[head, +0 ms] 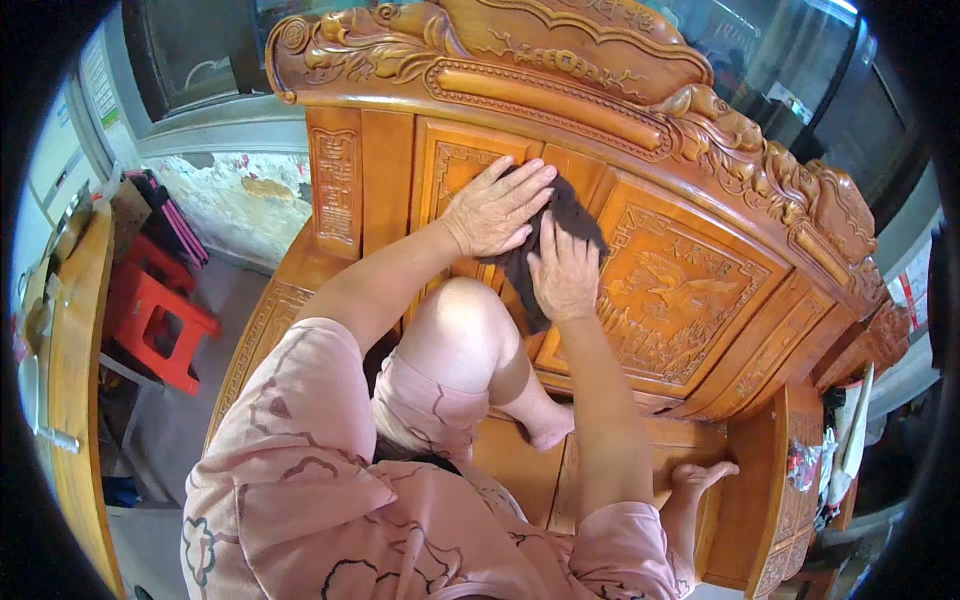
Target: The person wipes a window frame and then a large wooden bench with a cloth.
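Observation:
A dark cloth (574,217) lies bunched against the carved backrest of a glossy wooden bench. My left hand (499,210) presses flat over the cloth's left part, its fingertips reaching up towards the top rail. Lower and to the right, my right hand (566,274) rests on the same cloth, fingers pointing up. Beneath both hands the cloth is partly hidden, and so is the strip between two framed panels. The right carved panel (667,292) shows a bird in relief. My bent knee (465,322) rises just below my left hand, close to the backrest.
Bare feet and legs rest on the wooden seat (517,465). A carved armrest (795,465) stands at the right, with small packets on it. Red plastic stools (161,322) and a wooden table (75,375) are at the left. Windows (195,52) sit behind the scrolled top rail (547,97).

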Demonstrator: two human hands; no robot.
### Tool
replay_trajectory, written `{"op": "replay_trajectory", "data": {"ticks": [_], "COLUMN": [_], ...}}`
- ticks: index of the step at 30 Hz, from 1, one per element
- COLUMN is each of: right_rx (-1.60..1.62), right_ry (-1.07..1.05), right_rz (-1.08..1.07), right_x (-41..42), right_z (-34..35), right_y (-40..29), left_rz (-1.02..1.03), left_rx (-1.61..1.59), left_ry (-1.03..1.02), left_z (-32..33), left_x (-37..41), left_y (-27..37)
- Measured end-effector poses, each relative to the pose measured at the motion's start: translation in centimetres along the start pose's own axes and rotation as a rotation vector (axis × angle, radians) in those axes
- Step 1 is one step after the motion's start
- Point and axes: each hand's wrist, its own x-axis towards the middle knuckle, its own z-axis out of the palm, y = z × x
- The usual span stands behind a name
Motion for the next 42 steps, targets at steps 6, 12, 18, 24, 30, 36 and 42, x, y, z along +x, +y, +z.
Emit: {"op": "replay_trajectory", "data": {"ticks": [6,12,18,24,30,36,42], "right_rx": [0.112,0.182,0.334,0.027,0.103,0.095,0.079], "right_ry": [-0.249,-0.652,-0.894,-0.278,-0.183,-0.249,-0.243], "right_rz": [0.043,0.115,0.202,0.252,0.38,0.352,0.297], "right_x": [-2.2,-0.5,0.8,-2.8,-6.7,-10.2,-10.5], "right_z": [-3.1,-8.7,-10.6,-4.2,1.0,1.7,1.4], "right_y": [0.2,4.8,5.4,1.4,-3.7,-6.8,-6.7], "left_rz": [0.017,-0.047,-0.092,-0.08,-0.071,-0.105,-0.02], "left_rx": [0.078,0.096,0.15,0.075,0.001,-0.158,-0.171], "left_ry": [0.04,0.02,0.042,0.092,-0.022,-0.365,-0.25], "left_z": [0.0,0.5,0.8,1.2,2.4,3.2,2.8], "left_x": [-0.1,0.2,-0.2,0.3,-3.0,-11.6,-13.8], "left_y": [0.2,1.1,1.4,1.1,3.9,11.1,10.7]}}
